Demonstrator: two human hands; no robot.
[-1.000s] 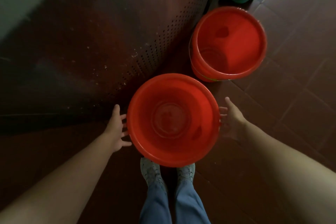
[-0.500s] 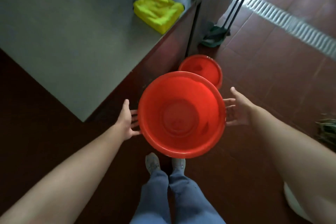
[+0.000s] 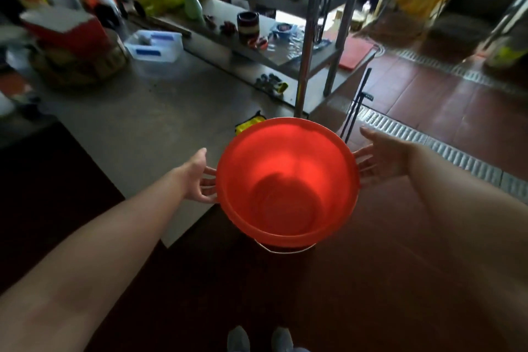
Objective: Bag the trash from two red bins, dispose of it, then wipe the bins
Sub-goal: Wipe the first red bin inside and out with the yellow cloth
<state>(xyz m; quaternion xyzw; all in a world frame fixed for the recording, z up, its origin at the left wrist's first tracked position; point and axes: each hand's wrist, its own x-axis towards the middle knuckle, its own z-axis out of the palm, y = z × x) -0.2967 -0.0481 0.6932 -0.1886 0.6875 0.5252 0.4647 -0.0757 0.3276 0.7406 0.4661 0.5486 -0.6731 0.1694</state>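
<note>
Held at frame centre over the worktop (image 3: 137,128) edge, the empty red bin (image 3: 288,180) looks light, rigid, slick plastic, left hand (image 3: 197,177) and right hand (image 3: 383,156) fingers spread flat against its sides beneath the rim.

Both arms stretched forward, elbows nearly straight. Left hand (image 3: 197,177) is pressed against the left side of the red bin (image 3: 288,180) just under the rim, fingers spread, thumb up along the edge. Right hand (image 3: 383,154) does the same on the right side, palm facing inward, fingers splayed. Bin is carried between the two palms.
</note>
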